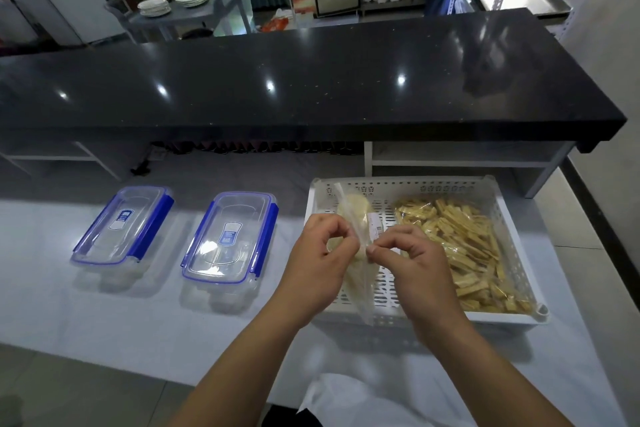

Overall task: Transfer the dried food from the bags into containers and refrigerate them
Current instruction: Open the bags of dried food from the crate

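Note:
A clear bag of pale round dried slices stands upright over the left side of a white perforated basket. My left hand pinches the bag's top edge from the left, and my right hand pinches it from the right, thumb and forefinger together. A second clear bag of yellow dried strips lies in the basket's right half. Two clear containers with blue-clipped lids stand closed on the white table: one at the left, one nearer the basket.
The white table runs under everything. A long black counter rises behind it, with open shelves beneath. Plates on a grey table, a glass-door cabinet and a metal tray on a rack stand far behind.

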`<state>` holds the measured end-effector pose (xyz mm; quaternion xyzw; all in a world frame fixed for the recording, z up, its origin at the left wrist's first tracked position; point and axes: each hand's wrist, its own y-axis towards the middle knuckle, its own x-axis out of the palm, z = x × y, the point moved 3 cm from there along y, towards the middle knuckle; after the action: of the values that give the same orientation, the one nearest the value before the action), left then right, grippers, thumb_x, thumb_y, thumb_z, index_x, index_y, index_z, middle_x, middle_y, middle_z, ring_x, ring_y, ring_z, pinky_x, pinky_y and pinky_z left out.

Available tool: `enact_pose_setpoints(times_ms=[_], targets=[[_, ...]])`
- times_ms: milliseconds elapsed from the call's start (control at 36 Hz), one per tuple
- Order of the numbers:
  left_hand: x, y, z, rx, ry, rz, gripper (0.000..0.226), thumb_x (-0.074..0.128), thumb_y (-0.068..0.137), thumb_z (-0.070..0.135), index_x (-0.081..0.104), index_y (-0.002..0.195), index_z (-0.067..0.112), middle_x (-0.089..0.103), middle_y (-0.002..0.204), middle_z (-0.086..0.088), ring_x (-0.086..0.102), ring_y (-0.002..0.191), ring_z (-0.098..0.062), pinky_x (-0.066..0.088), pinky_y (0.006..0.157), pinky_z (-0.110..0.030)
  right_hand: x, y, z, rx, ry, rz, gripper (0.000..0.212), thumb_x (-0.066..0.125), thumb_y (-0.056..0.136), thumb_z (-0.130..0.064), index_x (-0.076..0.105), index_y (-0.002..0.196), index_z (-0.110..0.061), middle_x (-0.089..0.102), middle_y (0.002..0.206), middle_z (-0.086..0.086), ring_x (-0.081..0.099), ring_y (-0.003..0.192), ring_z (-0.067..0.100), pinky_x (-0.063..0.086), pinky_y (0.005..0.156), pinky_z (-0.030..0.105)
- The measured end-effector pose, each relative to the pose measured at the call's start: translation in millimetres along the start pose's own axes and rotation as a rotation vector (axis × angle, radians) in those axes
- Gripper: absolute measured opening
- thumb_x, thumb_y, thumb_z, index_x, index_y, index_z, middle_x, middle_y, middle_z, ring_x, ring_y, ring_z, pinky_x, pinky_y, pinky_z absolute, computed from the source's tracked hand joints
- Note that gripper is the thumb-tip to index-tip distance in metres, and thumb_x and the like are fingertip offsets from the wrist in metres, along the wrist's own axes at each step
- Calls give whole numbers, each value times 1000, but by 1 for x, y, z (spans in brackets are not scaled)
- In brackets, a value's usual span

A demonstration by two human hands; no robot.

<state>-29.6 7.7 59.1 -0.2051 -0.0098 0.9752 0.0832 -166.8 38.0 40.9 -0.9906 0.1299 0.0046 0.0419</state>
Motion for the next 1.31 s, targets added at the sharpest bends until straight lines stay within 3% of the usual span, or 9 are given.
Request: enact_pose_setpoints(times_ms=[222,306,361,611,778,889,1000,1167,1306], targets=[[-12,15,2,34,39,117,25,61,93,11,58,71,20,58,110,4,59,89,-4,48,72,-8,-9,11,-13,-167,-225,179,14,69,78,-4,65,65,-2,57,93,3,56,86,16,49,75,23],[-43,21,-7,-36,-24,229,21,61,92,9,59,72,16,60,108,2,61,88,-14,61,82,-42,-38,22,-26,-180,-259,256,10,69,81,-4,66,72,-1,57,95,1,55,81,8,49,67,12],[-57,21,-9,-85,-36,171,13,61,92,9,62,79,10,61,108,0,62,88,-17,62,77,-50,-54,27,-28,-163,-295,252,9,71,81,-7,67,72,-5,58,95,0,55,81,6,43,65,9],[-48,20,9,-119,14,83,13,61,89,12,65,77,11,70,86,-12,70,91,-25,64,65,-42,-38,36,-27,-137,-412,62,4,69,83,-20,68,80,-21,66,84,-2,64,78,16,57,67,38],[-51,27,8,-194,215,5,58,67,67,72,71,79,15,74,85,-5,71,87,-18,63,71,-45,-35,44,-37,-176,-669,36,27,63,87,-27,61,63,-14,55,87,-4,55,76,12,44,64,29],[-47,29,12,-172,339,-63,66,61,60,84,73,76,21,74,78,3,70,79,-14,61,77,-46,-35,48,-40,-134,-670,-73,28,62,89,-26,59,64,-13,56,91,-3,60,73,19,56,62,36],[-40,26,26,-126,472,-24,75,57,56,93,65,68,19,64,64,11,62,69,-6,53,65,-33,-34,46,-37,-102,-519,-185,21,63,91,-30,65,75,-18,58,100,-3,63,92,16,62,72,40],[-34,21,27,-47,640,22,40,64,81,55,57,63,19,69,74,4,60,65,-15,53,70,-33,-29,35,-30,-150,-517,-178,13,69,86,-29,65,76,-23,62,99,-8,60,96,7,58,74,36],[-47,24,15,-83,495,54,28,54,74,44,62,61,20,74,78,4,64,70,-12,54,74,-33,-33,33,-29,-97,-716,-137,33,66,82,-27,55,54,-12,64,84,-5,58,83,11,46,72,34]])
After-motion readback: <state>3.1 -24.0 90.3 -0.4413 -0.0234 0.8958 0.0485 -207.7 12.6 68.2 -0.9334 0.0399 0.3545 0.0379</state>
